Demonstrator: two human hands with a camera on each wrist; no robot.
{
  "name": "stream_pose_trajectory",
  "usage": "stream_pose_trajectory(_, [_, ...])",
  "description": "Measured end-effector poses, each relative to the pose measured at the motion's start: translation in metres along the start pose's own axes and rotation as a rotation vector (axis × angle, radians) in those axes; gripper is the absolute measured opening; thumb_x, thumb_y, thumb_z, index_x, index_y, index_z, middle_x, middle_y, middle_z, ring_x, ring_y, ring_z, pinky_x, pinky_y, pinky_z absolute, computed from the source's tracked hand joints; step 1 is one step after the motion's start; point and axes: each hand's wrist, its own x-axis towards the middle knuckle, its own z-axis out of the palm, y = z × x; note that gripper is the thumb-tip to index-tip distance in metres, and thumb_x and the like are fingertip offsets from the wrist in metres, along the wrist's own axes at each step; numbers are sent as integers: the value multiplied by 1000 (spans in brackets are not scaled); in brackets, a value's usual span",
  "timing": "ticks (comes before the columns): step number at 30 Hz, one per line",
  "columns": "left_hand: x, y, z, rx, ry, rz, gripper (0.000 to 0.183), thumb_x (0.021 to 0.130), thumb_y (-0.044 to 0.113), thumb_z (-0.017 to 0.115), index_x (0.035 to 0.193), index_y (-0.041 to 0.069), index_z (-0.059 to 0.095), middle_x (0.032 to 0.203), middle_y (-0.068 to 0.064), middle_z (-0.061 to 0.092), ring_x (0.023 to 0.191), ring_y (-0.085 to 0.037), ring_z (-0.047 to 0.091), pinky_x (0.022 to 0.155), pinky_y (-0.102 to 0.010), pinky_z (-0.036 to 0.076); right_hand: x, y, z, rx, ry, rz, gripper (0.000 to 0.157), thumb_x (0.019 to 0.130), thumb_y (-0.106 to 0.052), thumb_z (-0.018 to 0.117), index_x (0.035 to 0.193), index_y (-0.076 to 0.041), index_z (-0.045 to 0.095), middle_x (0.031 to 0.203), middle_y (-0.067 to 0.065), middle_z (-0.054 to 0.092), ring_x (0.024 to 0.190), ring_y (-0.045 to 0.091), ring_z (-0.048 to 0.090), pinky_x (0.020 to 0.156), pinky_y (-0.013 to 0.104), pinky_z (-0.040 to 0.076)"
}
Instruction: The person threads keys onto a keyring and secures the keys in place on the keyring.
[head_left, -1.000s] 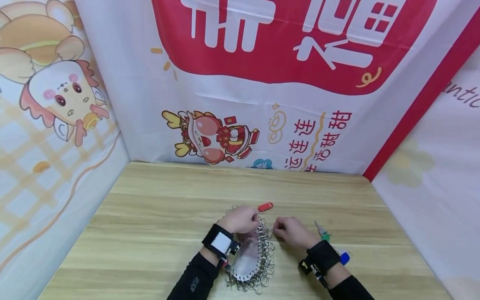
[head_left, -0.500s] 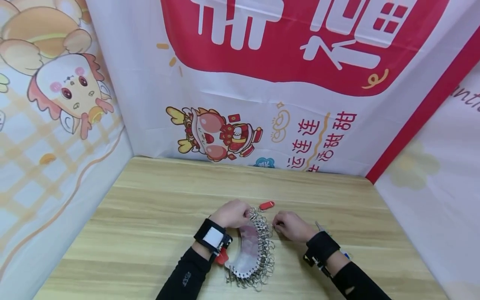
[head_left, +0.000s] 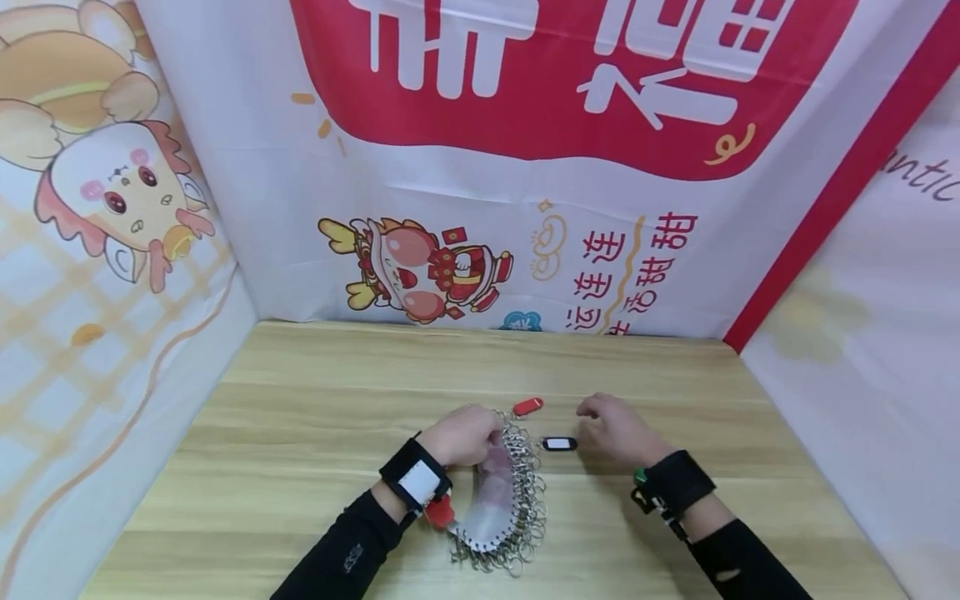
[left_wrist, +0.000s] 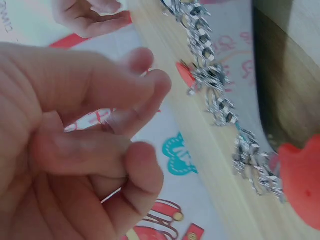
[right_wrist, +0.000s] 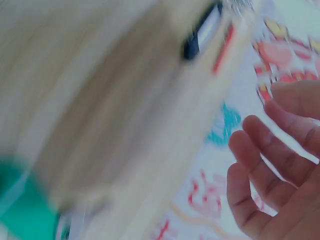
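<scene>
A curved, shiny plate lies mid-table, its outer edge hung with many metal rings. My left hand is at its far end; in the left wrist view its fingers are loosely curled, with nothing seen between them. A black key tag with a white label lies beside the rings, and a red key tag lies at their far end. Just right of the black tag, my right hand is held with relaxed, parted fingers and holds nothing. A rounded red piece sits at the plate's near left end.
A green tag shows blurred in the right wrist view, mostly hidden by the right wristband in the head view. Printed cloth hangs behind the wooden table and along both sides.
My right hand has moved right and away from the rings, its fingers loosening, and the black key tag has come into view. My left hand has shifted slightly left, uncovering the red piece.
</scene>
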Motion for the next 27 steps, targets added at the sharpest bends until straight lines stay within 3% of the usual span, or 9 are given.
stream_pose_trajectory(5, [-5, 16, 0, 60, -34, 1, 14, 79, 1, 65, 77, 15, 66, 72, 9, 56, 63, -9, 51, 60, -25, 44, -27, 16, -23, -32, -46, 175, 12, 88, -8, 63, 97, -2, 65, 83, 2, 59, 74, 14, 55, 66, 33, 47])
stream_pose_trajectory(12, [6, 44, 10, 137, -96, -37, 19, 84, 9, 63, 68, 16, 57, 59, 7, 51, 51, -9, 50, 49, -24, 41, -63, 33, -29, -85, -90, 281, 19, 83, -8, 67, 99, 3, 63, 83, 6, 57, 70, 15, 55, 61, 32, 48])
stream_pose_trajectory(15, [14, 56, 21, 288, -53, -23, 18, 81, 9, 67, 67, 15, 58, 58, 5, 51, 51, -10, 49, 48, -26, 42, -69, 37, -28, -102, -82, 273, 27, 77, -4, 71, 102, 1, 63, 84, 7, 57, 70, 15, 54, 59, 31, 46])
stream_pose_trajectory(20, [25, 68, 45, 601, 114, 70, 12, 75, 19, 74, 68, 17, 64, 67, 4, 58, 60, -11, 55, 52, -30, 46, -74, 40, -21, -84, -88, 251, 23, 74, 0, 75, 93, -6, 65, 80, 2, 59, 71, 12, 54, 60, 30, 46])
stream_pose_trajectory(23, [29, 71, 56, 646, 126, 63, 7, 76, 25, 74, 74, 20, 69, 74, 2, 62, 65, -13, 58, 55, -30, 47, -75, 42, -19, -66, -99, 258, 19, 75, 0, 74, 90, -8, 65, 77, -1, 59, 68, 11, 54, 58, 29, 46])
stream_pose_trajectory(27, [33, 72, 62, 652, 108, 31, 12, 72, 31, 77, 75, 21, 70, 77, 2, 63, 66, -13, 58, 57, -29, 46, -74, 43, -22, -84, -62, 290, 23, 78, 0, 69, 100, -2, 63, 80, 4, 55, 67, 14, 53, 55, 29, 45])
